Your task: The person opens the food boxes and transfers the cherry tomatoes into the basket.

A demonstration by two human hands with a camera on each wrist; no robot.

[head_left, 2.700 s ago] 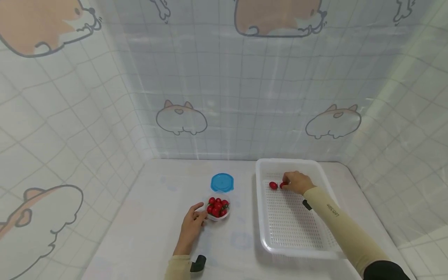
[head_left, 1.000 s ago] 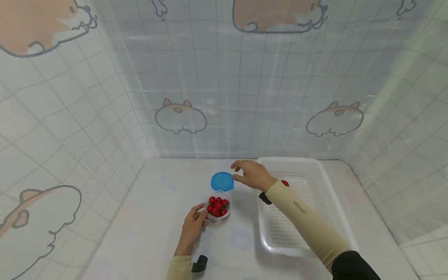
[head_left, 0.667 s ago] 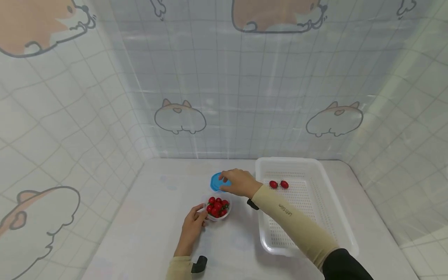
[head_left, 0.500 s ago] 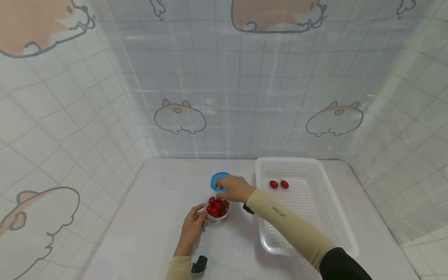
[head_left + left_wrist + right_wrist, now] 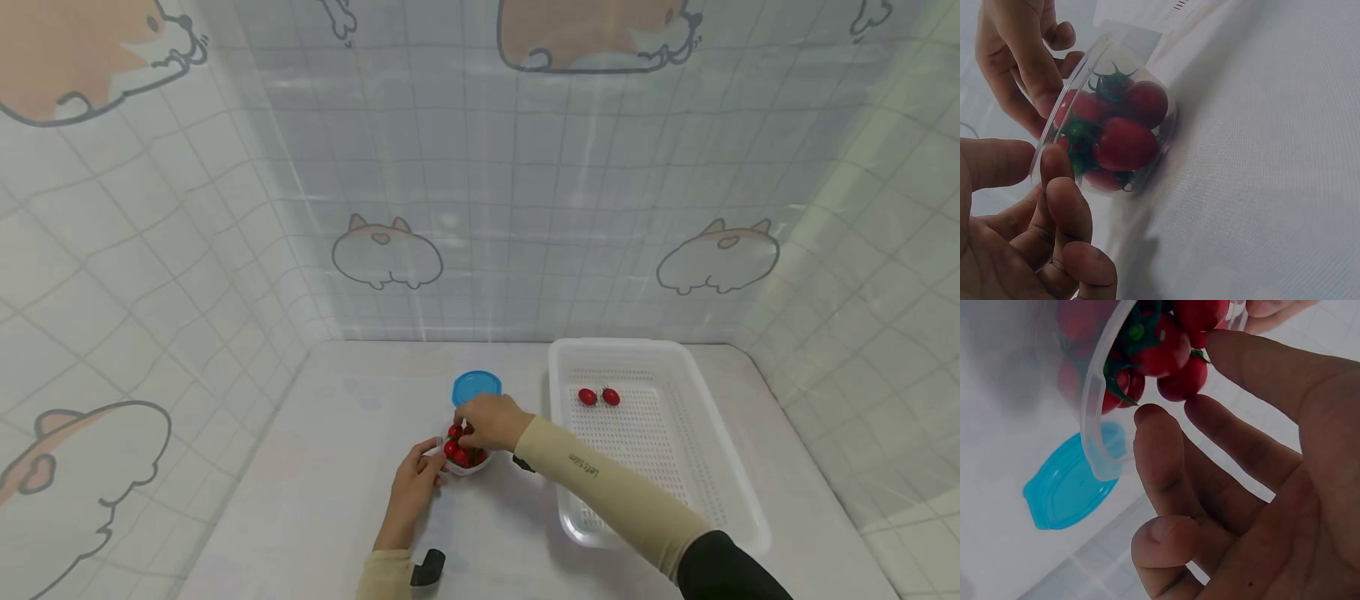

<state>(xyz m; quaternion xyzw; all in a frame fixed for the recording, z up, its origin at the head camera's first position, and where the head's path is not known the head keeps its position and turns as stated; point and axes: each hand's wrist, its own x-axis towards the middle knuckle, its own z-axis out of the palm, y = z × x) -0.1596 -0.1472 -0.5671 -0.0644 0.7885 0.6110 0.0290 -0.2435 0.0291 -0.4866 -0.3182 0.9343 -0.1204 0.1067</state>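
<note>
A small clear plastic container [image 5: 1169, 122] holds several red cherry tomatoes [image 5: 1125, 144] with green stems. My left hand [image 5: 414, 483] pinches its rim from the left, thumb on one side and index finger on the other. Above the container, my right hand [image 5: 491, 421] reaches in from the right. In the right wrist view its thumb and fingers stand apart, with the fingertips [image 5: 1200, 409] close beside one cherry tomato [image 5: 1182, 380]; firm contact cannot be made out. The right hand hides part of the container in the head view.
A blue lid [image 5: 477, 385] lies on the white table [image 5: 315, 467] just behind the container. To the right stands a white perforated basket [image 5: 558, 467] with two cherry tomatoes [image 5: 599, 397] lying in it. Grid-patterned sheets [image 5: 487, 283] surround the table.
My right hand has let go of a cherry tomato in the basket beside another one. It has moved left past the blue lid and down to the container. The left hand stays at the rim.
</note>
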